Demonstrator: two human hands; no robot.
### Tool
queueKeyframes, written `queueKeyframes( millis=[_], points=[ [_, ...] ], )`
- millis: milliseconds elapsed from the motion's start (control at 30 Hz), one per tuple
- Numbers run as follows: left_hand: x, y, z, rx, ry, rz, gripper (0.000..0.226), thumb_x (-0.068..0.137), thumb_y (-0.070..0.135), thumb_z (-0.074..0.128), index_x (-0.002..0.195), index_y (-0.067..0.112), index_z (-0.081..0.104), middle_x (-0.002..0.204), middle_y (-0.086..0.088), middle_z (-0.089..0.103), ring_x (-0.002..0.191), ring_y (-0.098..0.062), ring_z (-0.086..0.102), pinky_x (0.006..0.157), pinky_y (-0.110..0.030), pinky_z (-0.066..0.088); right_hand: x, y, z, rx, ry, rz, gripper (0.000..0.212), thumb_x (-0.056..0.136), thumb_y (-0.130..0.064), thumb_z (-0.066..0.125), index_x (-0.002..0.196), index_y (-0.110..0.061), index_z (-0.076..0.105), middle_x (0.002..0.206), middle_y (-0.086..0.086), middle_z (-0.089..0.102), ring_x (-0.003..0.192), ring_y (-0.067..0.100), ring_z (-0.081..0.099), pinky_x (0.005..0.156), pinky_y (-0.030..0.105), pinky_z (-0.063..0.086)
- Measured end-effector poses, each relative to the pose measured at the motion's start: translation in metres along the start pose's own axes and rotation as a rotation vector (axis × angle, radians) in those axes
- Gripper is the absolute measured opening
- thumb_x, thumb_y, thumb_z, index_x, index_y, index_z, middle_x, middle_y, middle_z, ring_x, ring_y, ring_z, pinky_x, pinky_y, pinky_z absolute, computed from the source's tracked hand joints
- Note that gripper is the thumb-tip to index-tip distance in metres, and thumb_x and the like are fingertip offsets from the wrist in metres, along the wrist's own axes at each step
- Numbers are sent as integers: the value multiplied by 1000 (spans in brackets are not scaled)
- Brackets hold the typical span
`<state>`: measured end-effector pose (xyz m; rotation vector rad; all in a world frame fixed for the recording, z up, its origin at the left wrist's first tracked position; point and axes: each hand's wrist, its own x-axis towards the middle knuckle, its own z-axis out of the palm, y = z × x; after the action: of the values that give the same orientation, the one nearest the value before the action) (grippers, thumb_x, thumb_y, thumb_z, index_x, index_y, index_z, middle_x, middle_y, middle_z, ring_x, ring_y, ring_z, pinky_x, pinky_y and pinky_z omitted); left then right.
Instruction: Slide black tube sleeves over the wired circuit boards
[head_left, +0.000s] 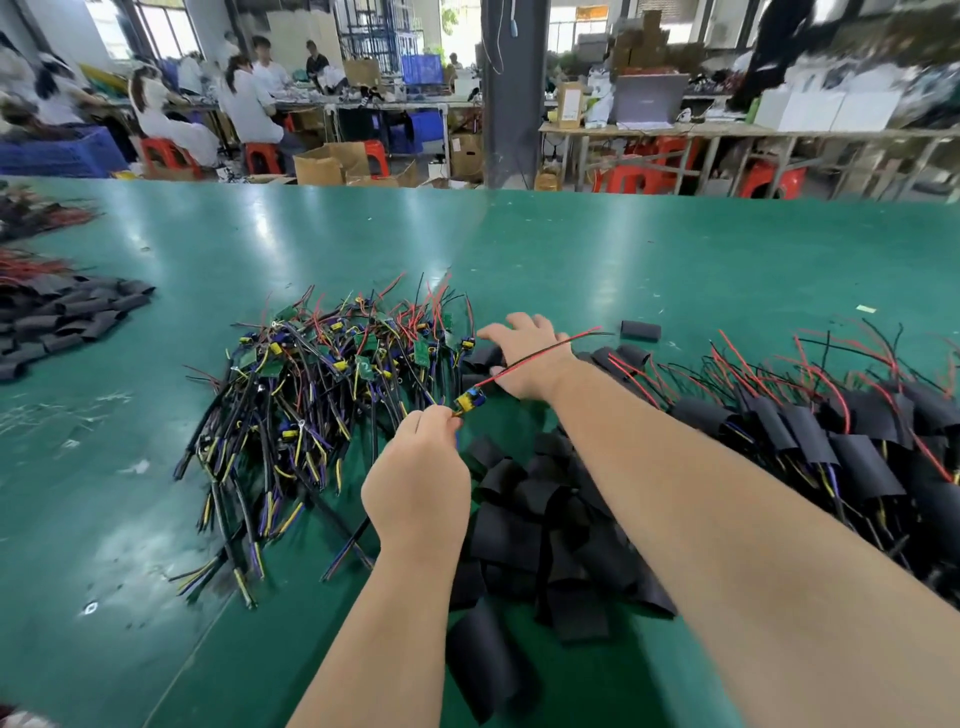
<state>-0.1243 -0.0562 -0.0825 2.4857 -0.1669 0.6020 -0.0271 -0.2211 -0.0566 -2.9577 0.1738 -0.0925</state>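
Head view: green table (623, 249) stretches beyond board pile (322, 374)

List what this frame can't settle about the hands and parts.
- Head view: right hand covers the loose sleeve under it; grip unclear.
- Left hand pinches the wired board; its fingers hide the near end.
- Sleeved pile cut off by right edge.
- Board markings too small.

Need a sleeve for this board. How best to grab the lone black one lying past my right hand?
Probably pinch the lone sleeve across its middle from above, thumb and finger on its long sides: it lies flat, nothing touching it.
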Motion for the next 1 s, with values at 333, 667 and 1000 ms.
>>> queueKeyframes(
  millis=[333, 667, 1000],
  points=[
    [6, 0, 6, -17, 11, -18, 22, 99, 24, 46, 96, 18, 66, 93, 0, 64, 69, -30, 55, 51, -28, 30, 15, -10, -5, -57, -223, -126, 47, 81, -14, 54, 124, -32, 52, 117, 7, 46, 106, 32, 52, 91, 43, 48],
    [5, -1, 1, -71, 38, -30, 22, 99, 23, 46, 102, 16, 66, 101, 0, 65, 78, -32, 58, 57, -29, 32, -45, 5, -12, 275, 33, -203, 31, 77, 8, 49, 96, -9, 65, 101, 14, 57, 94, 26, 52, 86, 30, 42],
    [3, -1, -3, -135, 56, 19, 21, 98, 21, 49, 102, 15, 68, 103, -1, 67, 84, -32, 61, 60, -29, 36, -162, 20, -21, 105, 67, -58, 32, 98, -38, 44, 129, -36, 55, 121, -3, 43, 116, 22, 39, 98, 38, 29]
  ],
)
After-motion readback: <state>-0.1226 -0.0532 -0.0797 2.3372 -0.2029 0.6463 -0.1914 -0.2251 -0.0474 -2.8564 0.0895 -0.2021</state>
